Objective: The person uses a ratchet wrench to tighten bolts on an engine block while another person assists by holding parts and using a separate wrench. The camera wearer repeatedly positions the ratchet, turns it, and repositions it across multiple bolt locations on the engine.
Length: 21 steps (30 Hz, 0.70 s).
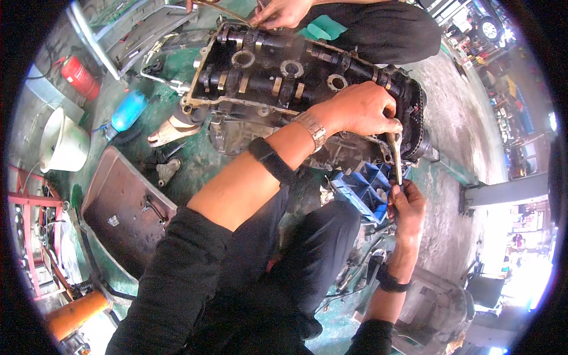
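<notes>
An engine's cylinder head point(269, 80), dark and oily with camshafts and round openings on top, stands before me. Over its near right edge is my left hand point(364, 109), fingers curled and thumb pressed to the upper end of a metal wrench point(396, 157). The wrench points down toward me beside the timing chain point(423, 115). Its lower end is pinched between the thumb and fingers of my right hand point(408, 204). My left fingertips partly cover the wrench's head, so its seat on a fastener is hidden.
Across the engine, another person's hand point(283, 12) works with a long tool near a green cloth point(324, 28). Below my right hand lies a blue divided tray point(361, 192). A brown pan point(118, 219), white bucket point(66, 142) and red fire extinguisher point(80, 77) are at left.
</notes>
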Tool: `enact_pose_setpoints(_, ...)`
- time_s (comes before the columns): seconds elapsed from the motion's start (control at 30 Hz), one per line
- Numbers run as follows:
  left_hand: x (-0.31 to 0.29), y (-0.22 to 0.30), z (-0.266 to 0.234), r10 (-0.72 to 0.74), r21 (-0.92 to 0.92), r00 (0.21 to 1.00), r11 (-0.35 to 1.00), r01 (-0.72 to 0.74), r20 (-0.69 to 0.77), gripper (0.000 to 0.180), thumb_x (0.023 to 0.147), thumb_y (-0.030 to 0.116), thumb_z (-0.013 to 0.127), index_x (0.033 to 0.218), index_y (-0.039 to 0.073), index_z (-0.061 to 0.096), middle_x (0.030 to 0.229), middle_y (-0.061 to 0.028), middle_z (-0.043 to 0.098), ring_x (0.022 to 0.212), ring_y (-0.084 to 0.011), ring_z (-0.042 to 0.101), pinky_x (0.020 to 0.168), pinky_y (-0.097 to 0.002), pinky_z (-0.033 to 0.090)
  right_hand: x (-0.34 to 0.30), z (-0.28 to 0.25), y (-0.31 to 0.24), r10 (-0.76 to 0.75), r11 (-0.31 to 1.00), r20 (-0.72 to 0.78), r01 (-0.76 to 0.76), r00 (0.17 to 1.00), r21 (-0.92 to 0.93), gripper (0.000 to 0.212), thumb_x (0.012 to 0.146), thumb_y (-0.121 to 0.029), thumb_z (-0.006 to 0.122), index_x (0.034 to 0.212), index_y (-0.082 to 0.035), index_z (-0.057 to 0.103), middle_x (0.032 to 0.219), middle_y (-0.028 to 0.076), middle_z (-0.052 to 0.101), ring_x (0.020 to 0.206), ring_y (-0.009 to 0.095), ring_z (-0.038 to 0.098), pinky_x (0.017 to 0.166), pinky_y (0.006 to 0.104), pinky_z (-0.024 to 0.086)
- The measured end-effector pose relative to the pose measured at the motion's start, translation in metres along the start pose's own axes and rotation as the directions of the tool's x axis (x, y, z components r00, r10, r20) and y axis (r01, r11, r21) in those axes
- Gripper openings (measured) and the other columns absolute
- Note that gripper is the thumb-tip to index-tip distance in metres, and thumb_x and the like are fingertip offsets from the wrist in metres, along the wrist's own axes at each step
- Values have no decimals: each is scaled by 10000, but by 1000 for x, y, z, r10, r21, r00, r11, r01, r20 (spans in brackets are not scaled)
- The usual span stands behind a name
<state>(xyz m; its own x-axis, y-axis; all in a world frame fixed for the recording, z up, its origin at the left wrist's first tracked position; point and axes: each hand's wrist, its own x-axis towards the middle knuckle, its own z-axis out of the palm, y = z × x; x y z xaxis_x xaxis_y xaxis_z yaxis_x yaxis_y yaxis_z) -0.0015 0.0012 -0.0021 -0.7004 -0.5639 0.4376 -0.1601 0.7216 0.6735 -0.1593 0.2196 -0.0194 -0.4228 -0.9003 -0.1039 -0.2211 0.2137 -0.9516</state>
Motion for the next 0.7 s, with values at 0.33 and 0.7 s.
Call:
enact_pose_setpoints(0.33, -3, 1, -1, 20, -55, 999, 998, -22, -28, 359, 773, 416, 719, 836, 64, 749, 784, -176, 697, 773, -348, 692, 713, -429, 539, -1, 1, -2, -22, 1000, 41, 22, 999, -9, 203, 955, -211, 647, 1008, -18, 617, 663, -12, 552, 476, 51, 446, 426, 200, 335)
enact_pose_setpoints(0.7, -5, -2, -1, 53, -66, 997, 996, -56, -50, 392, 766, 429, 709, 854, 47, 732, 794, -191, 685, 793, -374, 673, 709, -446, 523, -2, 8, -8, -24, 1000, 21, 24, 999, 0, 173, 936, -199, 663, 947, -32, 621, 667, -17, 559, 496, 53, 459, 447, 217, 354)
